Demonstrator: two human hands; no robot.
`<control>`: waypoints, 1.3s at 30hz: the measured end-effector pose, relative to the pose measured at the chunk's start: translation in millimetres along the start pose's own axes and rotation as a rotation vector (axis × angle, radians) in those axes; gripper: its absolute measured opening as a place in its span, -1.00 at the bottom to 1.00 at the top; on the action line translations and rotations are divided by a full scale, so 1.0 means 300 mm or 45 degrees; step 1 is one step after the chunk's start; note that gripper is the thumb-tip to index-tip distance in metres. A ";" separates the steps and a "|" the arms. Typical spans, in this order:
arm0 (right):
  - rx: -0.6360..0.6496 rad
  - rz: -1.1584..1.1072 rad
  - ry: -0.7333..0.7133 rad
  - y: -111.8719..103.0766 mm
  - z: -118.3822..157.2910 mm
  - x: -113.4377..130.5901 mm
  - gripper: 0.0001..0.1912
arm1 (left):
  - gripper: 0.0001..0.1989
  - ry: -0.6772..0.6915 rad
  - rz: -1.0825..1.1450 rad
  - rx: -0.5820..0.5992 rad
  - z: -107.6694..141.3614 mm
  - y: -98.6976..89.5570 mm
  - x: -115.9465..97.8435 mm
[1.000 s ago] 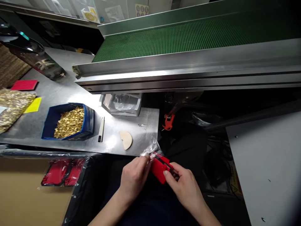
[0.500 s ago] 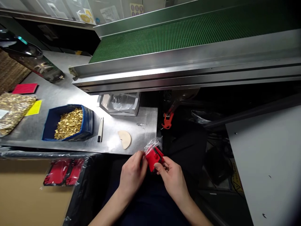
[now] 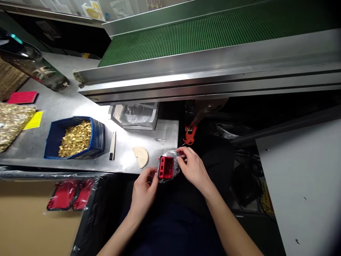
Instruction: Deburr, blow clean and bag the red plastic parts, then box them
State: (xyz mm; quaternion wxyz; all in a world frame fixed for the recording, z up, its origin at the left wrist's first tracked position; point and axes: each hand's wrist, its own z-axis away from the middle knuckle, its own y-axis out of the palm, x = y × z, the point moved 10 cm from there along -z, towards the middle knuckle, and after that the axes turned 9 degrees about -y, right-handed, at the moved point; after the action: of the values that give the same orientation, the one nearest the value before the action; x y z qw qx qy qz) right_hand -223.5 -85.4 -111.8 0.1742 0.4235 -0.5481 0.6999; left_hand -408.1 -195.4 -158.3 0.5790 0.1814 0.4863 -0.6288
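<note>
A red plastic housing with black edges (image 3: 166, 168) sits inside a clear plastic bag (image 3: 175, 164), just off the front edge of the metal bench. Its hollow side with small openings faces up. My left hand (image 3: 144, 186) is closed at the lower left side of the housing, thumb and fingers pinching it through the film. On the other side, my right hand (image 3: 194, 170) is closed with thumb and fingertips at the bag's upper right edge. Close by on the bench lie a pale half-round disc (image 3: 141, 157) and some small thin metal pins (image 3: 160, 140).
A blue bin (image 3: 99, 137) of small gold pieces (image 3: 76, 139) and a white-handled cutter (image 3: 112, 146) are on the bench. A grey tray (image 3: 135, 125) stands under the green conveyor (image 3: 170, 41). Bagged red parts (image 3: 64, 195) lie in a lined carton (image 3: 34, 231) at lower left.
The red housing has turned so its hollow side shows, and the film now surrounds it. My right hand has moved up from the housing to the bag's edge; my left hand shifted slightly left.
</note>
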 end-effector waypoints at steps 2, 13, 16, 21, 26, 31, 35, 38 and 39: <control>0.205 0.038 -0.090 0.038 -0.054 0.007 -0.70 | -0.72 -0.075 0.032 0.026 -0.002 0.009 0.024; 0.537 0.089 -0.098 0.107 -0.187 -0.010 -0.88 | -0.69 -0.341 -0.159 0.203 0.024 0.059 0.086; 0.554 0.145 -0.112 0.115 -0.195 -0.009 -0.85 | -0.54 -0.339 -0.307 0.293 0.034 0.077 0.087; 0.507 0.217 -0.119 0.097 -0.184 0.007 -0.79 | -0.59 -0.330 -0.300 0.342 0.028 0.091 0.105; 0.486 0.200 -0.111 0.034 -0.148 0.033 -0.80 | -0.59 -0.328 0.035 0.506 0.033 0.107 0.095; 0.477 0.009 -0.036 -0.017 -0.088 0.035 -0.79 | -0.56 -0.163 0.126 0.424 0.055 0.025 0.013; 0.445 -0.063 0.040 -0.023 -0.043 0.034 -0.79 | -0.56 -0.069 -0.176 0.181 0.037 -0.063 -0.040; 0.356 -0.029 0.055 -0.055 -0.017 0.066 -0.79 | -0.57 -0.027 -0.217 0.164 0.023 -0.104 -0.089; 0.336 -0.031 0.053 -0.068 -0.006 0.083 -0.79 | -0.57 -0.001 -0.187 0.205 0.024 -0.112 -0.112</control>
State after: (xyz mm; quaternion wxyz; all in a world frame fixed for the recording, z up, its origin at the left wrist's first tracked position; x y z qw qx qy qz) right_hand -224.3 -82.2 -79.9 0.1366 0.4348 -0.4425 0.7723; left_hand -427.3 -187.7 -114.8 0.5152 0.1911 0.4458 -0.7066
